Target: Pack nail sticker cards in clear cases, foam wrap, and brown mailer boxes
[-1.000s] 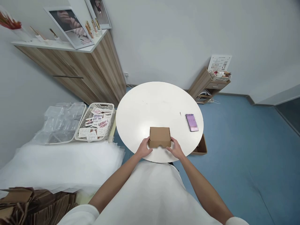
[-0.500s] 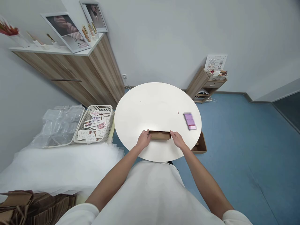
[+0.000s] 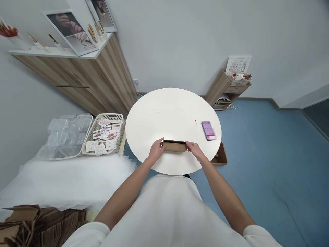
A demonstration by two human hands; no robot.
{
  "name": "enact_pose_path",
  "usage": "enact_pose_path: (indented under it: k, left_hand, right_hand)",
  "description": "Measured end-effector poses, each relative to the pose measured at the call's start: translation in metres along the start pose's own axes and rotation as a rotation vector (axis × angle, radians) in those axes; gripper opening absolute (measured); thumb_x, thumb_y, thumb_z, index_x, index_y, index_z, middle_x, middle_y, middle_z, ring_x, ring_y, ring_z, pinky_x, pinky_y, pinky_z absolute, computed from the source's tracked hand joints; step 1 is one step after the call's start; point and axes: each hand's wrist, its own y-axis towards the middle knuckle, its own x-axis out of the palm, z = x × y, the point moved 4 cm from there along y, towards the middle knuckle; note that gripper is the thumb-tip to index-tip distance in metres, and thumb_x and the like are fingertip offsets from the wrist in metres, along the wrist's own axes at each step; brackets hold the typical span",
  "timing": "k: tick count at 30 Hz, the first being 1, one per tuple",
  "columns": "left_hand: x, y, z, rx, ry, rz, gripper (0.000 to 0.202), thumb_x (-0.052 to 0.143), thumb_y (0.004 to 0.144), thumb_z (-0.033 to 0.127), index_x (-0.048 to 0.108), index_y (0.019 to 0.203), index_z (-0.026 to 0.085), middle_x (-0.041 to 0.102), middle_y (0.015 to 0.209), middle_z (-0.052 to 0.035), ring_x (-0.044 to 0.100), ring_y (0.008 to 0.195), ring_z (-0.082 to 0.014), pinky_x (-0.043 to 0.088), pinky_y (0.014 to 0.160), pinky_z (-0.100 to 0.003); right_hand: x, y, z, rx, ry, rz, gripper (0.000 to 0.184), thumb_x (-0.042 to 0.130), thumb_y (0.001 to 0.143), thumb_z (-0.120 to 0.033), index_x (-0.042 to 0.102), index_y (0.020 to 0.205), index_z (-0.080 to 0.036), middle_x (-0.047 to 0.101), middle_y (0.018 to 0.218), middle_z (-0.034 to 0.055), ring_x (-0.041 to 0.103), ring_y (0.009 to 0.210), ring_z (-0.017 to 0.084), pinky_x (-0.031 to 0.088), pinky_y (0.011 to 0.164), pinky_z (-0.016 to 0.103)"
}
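Observation:
A small brown cardboard box (image 3: pixel 175 147) is between my hands at the near side of the round white table (image 3: pixel 164 113). My left hand (image 3: pixel 156 150) closes on its left end, thumb against the near side. At the right end, my right hand (image 3: pixel 194 150) pinches the corner with its fingertips. A dark strip shows along the box's upper edge; what is inside cannot be seen. To the right of my right hand, a blurred-out purple rectangular item (image 3: pixel 208 130) lies on the table, with a tiny dark object (image 3: pixel 195 121) beside it.
Left of the table stand a white basket of printed cards (image 3: pixel 119 137) and a tray of clear plastic packaging (image 3: pixel 68 133). White sheets (image 3: pixel 77 178) and folded cardboard (image 3: pixel 51 226) lie nearer. An open carton (image 3: pixel 221 157) sits under the table's right edge.
The box has tilted a little, so more of its dark upper opening and its near side show. My right fingers have shifted slightly at its corner. The view has moved slightly.

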Motion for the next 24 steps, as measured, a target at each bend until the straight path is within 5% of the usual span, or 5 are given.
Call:
enact_pose_path:
  k: [5, 9, 17, 24]
  left_hand:
    - [0.0, 0.0, -0.002, 0.007, -0.035, 0.007, 0.039, 0.05, 0.074, 0.02, 0.048, 0.113, 0.021, 0.053, 0.079, -0.0015, 0.051, 0.069, -0.0134, 0.045, 0.069, -0.029]
    - [-0.001, -0.002, 0.001, -0.03, -0.079, -0.026, 0.043, 0.055, 0.072, 0.028, 0.049, 0.114, 0.021, 0.053, 0.085, -0.0031, 0.052, 0.072, -0.0135, 0.045, 0.069, -0.029]
    - [0.005, -0.011, -0.013, -0.351, -0.377, -0.07, 0.045, 0.039, 0.08, 0.048, 0.048, 0.115, 0.021, 0.055, 0.102, -0.0067, 0.055, 0.083, -0.0146, 0.046, 0.07, -0.028]
    - [0.015, -0.024, -0.02, -0.493, -0.486, -0.278, 0.054, 0.041, 0.079, 0.051, 0.04, 0.124, 0.02, 0.054, 0.111, -0.0107, 0.058, 0.089, -0.0167, 0.047, 0.068, -0.027]
  right_hand:
    - [-0.001, 0.0, 0.003, 0.003, 0.028, -0.037, 0.034, 0.044, 0.072, -0.05, 0.053, 0.062, -0.019, 0.045, 0.058, -0.0022, 0.037, 0.054, 0.01, 0.033, 0.057, 0.024]
    - [-0.003, -0.002, 0.005, 0.022, 0.021, -0.059, 0.03, 0.047, 0.071, -0.043, 0.062, 0.083, -0.02, 0.052, 0.068, -0.0003, 0.04, 0.056, 0.01, 0.036, 0.059, 0.025]
    - [-0.004, -0.009, 0.015, 0.091, 0.034, -0.025, 0.044, 0.051, 0.068, -0.035, 0.054, 0.111, -0.024, 0.055, 0.093, 0.0037, 0.05, 0.066, 0.011, 0.043, 0.062, 0.026]
    - [-0.001, -0.008, 0.035, 0.161, 0.041, -0.082, 0.052, 0.054, 0.068, -0.032, 0.044, 0.119, -0.03, 0.044, 0.122, 0.0064, 0.057, 0.082, 0.014, 0.046, 0.068, 0.028]
